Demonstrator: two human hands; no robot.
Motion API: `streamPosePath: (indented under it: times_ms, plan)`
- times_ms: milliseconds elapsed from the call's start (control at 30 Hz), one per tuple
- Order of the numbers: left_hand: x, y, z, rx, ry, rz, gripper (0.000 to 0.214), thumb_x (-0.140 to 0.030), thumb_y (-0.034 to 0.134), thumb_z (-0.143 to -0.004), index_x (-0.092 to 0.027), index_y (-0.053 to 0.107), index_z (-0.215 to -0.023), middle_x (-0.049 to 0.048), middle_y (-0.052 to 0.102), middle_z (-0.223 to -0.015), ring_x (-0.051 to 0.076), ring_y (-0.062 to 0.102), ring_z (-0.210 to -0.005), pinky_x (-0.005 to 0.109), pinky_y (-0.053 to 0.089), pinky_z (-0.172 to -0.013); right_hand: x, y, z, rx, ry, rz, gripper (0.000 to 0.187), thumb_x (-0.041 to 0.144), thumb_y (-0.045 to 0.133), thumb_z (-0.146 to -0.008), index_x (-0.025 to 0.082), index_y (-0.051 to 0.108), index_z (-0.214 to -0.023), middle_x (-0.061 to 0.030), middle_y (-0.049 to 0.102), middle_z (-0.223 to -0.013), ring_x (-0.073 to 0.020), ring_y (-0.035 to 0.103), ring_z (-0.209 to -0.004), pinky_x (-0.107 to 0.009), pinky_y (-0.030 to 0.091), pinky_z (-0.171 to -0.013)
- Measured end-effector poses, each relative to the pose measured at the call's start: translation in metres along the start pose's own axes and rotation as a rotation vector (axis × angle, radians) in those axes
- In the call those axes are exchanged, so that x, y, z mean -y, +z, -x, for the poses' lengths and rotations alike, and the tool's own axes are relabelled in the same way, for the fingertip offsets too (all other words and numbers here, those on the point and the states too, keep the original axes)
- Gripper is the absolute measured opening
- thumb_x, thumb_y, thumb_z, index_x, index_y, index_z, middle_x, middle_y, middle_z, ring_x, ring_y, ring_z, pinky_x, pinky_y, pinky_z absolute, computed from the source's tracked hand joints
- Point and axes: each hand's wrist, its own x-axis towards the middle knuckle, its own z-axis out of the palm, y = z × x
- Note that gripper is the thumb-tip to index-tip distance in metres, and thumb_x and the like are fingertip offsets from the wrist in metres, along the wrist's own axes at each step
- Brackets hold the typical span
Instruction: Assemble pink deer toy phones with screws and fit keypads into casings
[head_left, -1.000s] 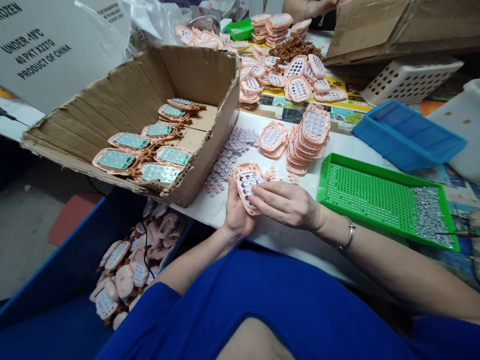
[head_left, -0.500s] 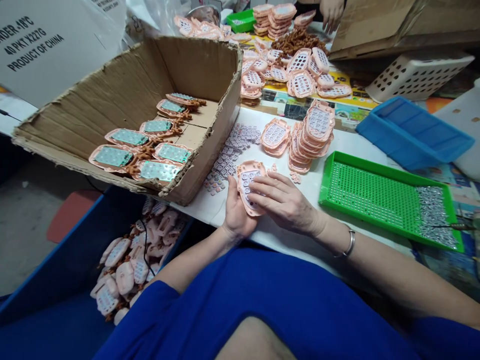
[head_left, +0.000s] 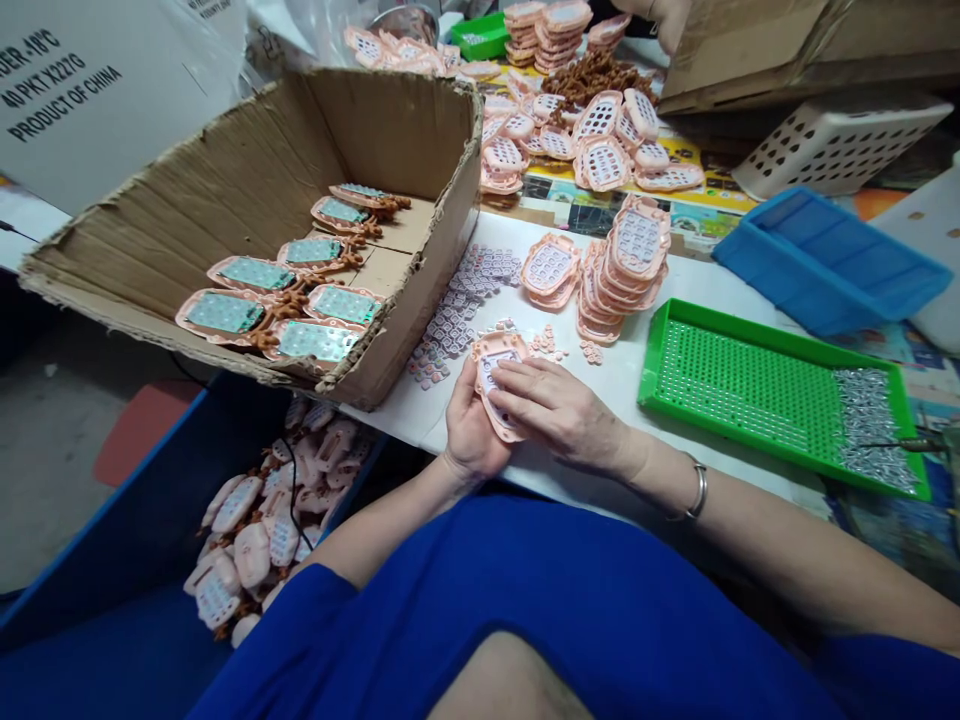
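My left hand [head_left: 474, 435] is closed around the left and lower edge of a pink plastic shell [head_left: 513, 427], holding it tilted just above the front edge of the table. Small pale lilac keys fill part of the shell's face. Over that face lies my right hand [head_left: 562, 412], its fingers stretched out with the tips touching the keys; its thumb is hidden. Loose lilac keys [head_left: 450, 325] are spread to the left of the shell. Small pink button pieces [head_left: 547, 342] lie just beyond it. Stacked shells [head_left: 626, 265] and a smaller pile of shells [head_left: 550, 270] stand farther back.
A cardboard box [head_left: 405, 330] at left holds shells with green circuit boards. Below it, a blue bin [head_left: 97, 590] contains pink assembled pieces. A green tray [head_left: 735, 375] of screws and a blue tray [head_left: 825, 265] sit at right. A co-worker's hand [head_left: 664, 18] shows at the back.
The shell has tilted and shifted slightly toward me, with my right fingers drawn closer together over it. More small pieces show behind it. The co-worker's hand at the back has moved.
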Motion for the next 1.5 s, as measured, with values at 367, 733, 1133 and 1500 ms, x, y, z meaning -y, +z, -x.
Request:
streamPosePath:
  times_ms: [367,733,1133,1500]
  plan:
    - [-0.004,-0.007,-0.006,0.014,-0.018,-0.078,0.069,-0.061,0.023,-0.098,-0.011,0.063,-0.124,0.0142,0.075,-0.096,0.027,0.072,-0.101,0.041,0.058,-0.091,0.008,-0.011,0.005,0.006,0.065,0.129,0.041,0.031,0.029,-0.108,0.013,0.065,-0.117,-0.0123,0.072,-0.119,-0.0227,0.064,-0.114,-0.046,0.041,-0.105]
    - [-0.006,-0.005,-0.009,0.05,0.091,-0.254,0.077,-0.062,0.009,-0.098,-0.015,0.048,-0.145,0.0145,0.075,-0.098,0.02,0.071,-0.062,0.031,0.057,-0.053,-0.058,-0.025,-0.006,0.723,0.59,0.263,0.022,0.018,0.049,-0.095,0.015,0.07,-0.093,-0.0126,0.069,-0.089,-0.0223,0.057,-0.08,-0.034,0.033,-0.068]
    - [-0.009,0.001,-0.008,0.044,0.117,-0.234,0.074,-0.058,0.01,-0.099,-0.014,0.057,-0.137,0.012,0.076,-0.086,0.023,0.074,-0.07,0.031,0.059,-0.058,-0.059,-0.027,-0.004,0.717,0.613,0.143,0.017,0.014,0.053,-0.088,0.014,0.068,-0.093,-0.0096,0.068,-0.082,-0.0195,0.061,-0.076,-0.029,0.042,-0.064]
    - [-0.003,0.006,-0.015,0.061,0.151,-0.112,0.073,-0.063,0.02,-0.098,-0.012,0.059,-0.132,0.0156,0.074,-0.111,0.027,0.069,-0.109,0.04,0.054,-0.096,0.001,-0.027,-0.015,0.014,0.104,0.177,0.029,0.019,0.049,-0.102,0.017,0.068,-0.08,-0.0036,0.069,-0.074,-0.0159,0.058,-0.068,-0.029,0.043,-0.058]
